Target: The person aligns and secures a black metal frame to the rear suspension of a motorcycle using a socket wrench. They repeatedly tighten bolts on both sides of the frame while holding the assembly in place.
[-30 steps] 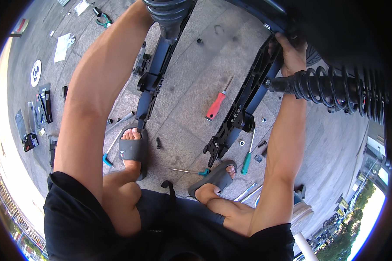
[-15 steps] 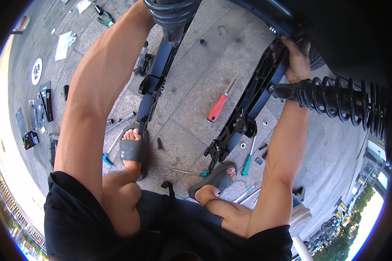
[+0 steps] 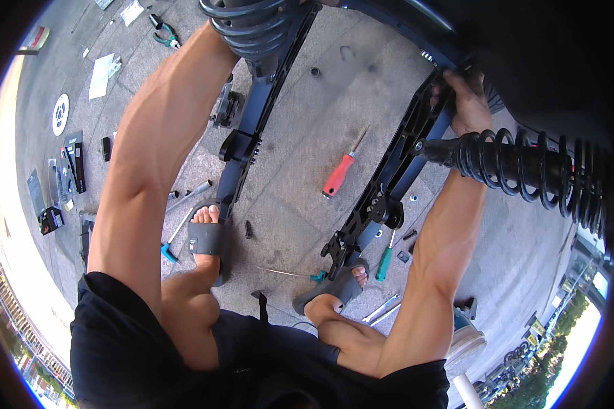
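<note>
My right hand (image 3: 469,105) is wrapped round the upper end of a long black metal arm (image 3: 406,160), close to a dark frame tube (image 3: 416,20). Just below that hand, a black coil-spring shock absorber (image 3: 525,163) joins the arm by a bolted eye. A second black metal arm (image 3: 242,160) runs down on the left to beside my left foot; both look like sides of one vehicle swingarm. My left forearm (image 3: 164,116) reaches up behind another coil-spring shock absorber (image 3: 249,31), which hides the left hand.
Between the arms lies a red-handled screwdriver (image 3: 338,175). Teal-handled hex keys (image 3: 168,252) and a green screwdriver (image 3: 385,262) lie near my sandals. Pliers (image 3: 167,35), a white disc (image 3: 61,114) and packaging (image 3: 74,160) are at the left, a bucket (image 3: 467,337) at the lower right.
The lower ends of the metal arms have shifted slightly, the right one nearer my foot. The left shock absorber sits a little further left in view. My right hand keeps its grip.
</note>
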Demonstrator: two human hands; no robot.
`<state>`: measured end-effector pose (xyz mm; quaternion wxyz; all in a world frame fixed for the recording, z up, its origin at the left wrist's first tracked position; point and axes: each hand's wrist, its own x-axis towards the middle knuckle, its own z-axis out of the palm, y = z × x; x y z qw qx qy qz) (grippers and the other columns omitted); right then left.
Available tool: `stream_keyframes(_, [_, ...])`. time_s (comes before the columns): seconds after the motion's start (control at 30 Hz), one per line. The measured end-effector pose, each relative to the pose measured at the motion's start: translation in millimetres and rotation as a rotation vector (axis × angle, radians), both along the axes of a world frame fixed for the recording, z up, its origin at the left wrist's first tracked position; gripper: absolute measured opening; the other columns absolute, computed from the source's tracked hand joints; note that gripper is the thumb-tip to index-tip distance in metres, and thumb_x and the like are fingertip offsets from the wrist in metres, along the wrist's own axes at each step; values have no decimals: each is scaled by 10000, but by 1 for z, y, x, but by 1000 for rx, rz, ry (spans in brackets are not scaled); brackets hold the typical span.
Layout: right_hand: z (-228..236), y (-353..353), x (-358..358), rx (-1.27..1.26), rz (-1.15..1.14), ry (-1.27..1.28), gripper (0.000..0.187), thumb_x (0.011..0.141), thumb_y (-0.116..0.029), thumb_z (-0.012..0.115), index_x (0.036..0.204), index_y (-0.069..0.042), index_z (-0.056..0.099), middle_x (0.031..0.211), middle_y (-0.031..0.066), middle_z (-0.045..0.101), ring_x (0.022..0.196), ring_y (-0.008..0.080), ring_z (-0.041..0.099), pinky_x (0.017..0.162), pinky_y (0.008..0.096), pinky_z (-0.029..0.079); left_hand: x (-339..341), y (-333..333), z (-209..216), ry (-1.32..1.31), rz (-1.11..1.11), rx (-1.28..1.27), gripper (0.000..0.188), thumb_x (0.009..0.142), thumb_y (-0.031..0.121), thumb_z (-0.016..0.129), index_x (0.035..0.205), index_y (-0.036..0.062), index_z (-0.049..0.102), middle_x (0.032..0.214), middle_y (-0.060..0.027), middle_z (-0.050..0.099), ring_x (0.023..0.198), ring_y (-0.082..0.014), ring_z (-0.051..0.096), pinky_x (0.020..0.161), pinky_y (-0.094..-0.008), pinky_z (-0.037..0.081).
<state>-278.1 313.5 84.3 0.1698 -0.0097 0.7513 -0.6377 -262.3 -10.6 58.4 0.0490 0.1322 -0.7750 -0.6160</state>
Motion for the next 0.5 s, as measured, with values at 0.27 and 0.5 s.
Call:
stream_keyframes(0.27, [4, -7, 10, -5, -49, 28, 456, 887, -46, 614, 1285, -85, 392, 910, 102, 540, 694, 179, 585, 551, 314, 517, 6, 9, 4, 273, -149, 283, 555, 718, -10, 727, 1252, 29, 578, 1099, -58, 626, 1011, -219, 579, 901, -314, 447])
stream_keyframes(0.5, [3, -5, 14, -154, -44, 19, 391, 881, -44, 605, 1205, -106, 393, 1013, 121, 527, 821, 227, 642, 582, 327, 537, 2, 1, -8, 256, -127, 390, 533, 762, -5, 692, 1277, 41, 564, 1102, -59, 634, 996, -205, 598, 881, -310, 471])
